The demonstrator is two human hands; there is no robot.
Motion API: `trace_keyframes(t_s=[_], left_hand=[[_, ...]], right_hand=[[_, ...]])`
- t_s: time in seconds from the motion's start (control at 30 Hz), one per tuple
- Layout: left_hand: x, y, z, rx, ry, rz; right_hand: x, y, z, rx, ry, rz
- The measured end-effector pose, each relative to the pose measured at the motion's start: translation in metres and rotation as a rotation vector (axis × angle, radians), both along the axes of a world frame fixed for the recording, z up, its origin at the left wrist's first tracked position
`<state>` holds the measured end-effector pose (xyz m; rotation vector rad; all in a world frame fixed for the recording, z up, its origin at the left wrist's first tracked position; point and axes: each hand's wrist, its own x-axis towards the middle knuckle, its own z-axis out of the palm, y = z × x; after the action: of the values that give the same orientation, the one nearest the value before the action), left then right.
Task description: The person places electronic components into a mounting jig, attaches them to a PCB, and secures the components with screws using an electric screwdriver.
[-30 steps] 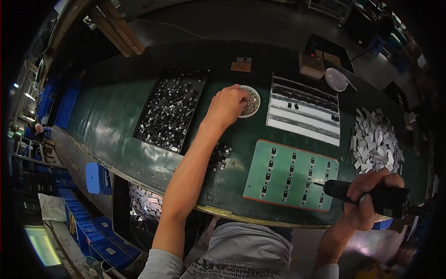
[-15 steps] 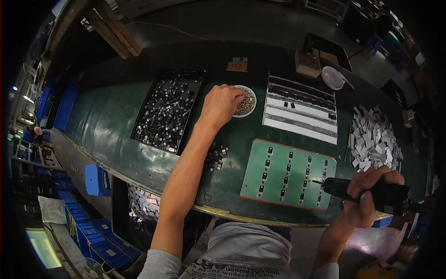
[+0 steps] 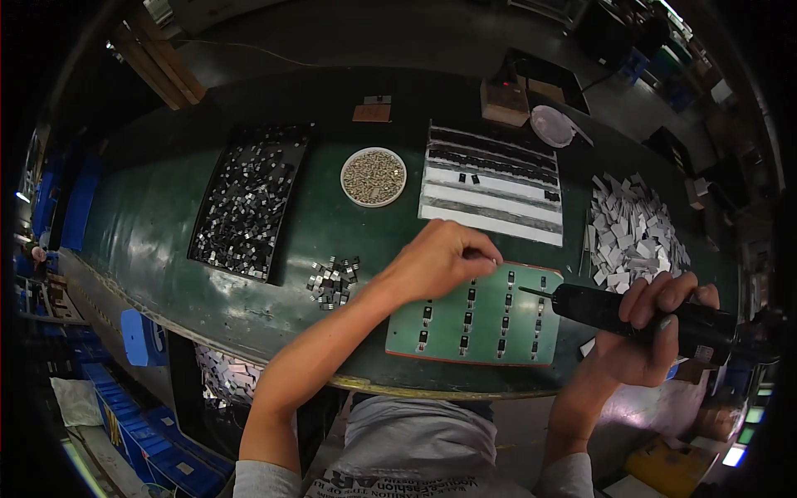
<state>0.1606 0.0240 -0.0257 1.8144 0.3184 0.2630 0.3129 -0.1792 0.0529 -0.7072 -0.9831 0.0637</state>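
Observation:
My left hand [image 3: 440,261] is pinched closed over the far edge of a green board [image 3: 444,332], with a tiny light metal piece, apparently a screw, at its fingertips. Rows of small black electronic components with silvery ends stand out on the board; my hand hides some of them. In my right hand [image 3: 652,328] is a black electric screwdriver [image 3: 594,307], fingers wrapped round its body. Its thin bit points left, above the board's right columns. Behind my left hand stands a round white bowl [image 3: 343,187] full of small brass-coloured screws.
A black tray [image 3: 288,153] of loose components lies at the left, and a small component pile [image 3: 332,282] nearer me. Beyond the board is a white-striped sheet [image 3: 465,212] with black parts. Grey-white plates [image 3: 635,232] are heaped at right, near a white dish [image 3: 552,126] and box [image 3: 504,101].
My left hand has left the screw bowl and come nearer, to the right, over the board's far edge. My right hand still holds the screwdriver, its bit now farther up the board. The view has shifted.

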Motion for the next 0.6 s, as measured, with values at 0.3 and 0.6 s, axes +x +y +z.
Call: trace_keyframes(t_s=[0.3,0.6], left_hand=[[0.005,-0.021,-0.006,0.024,0.001,-0.082],[0.004,-0.021,-0.007,0.025,0.019,-0.107]], right_hand=[[-0.004,0.011,0.003,0.058,0.000,0.075],[-0.008,0.011,0.002,0.029,0.010,0.074]])
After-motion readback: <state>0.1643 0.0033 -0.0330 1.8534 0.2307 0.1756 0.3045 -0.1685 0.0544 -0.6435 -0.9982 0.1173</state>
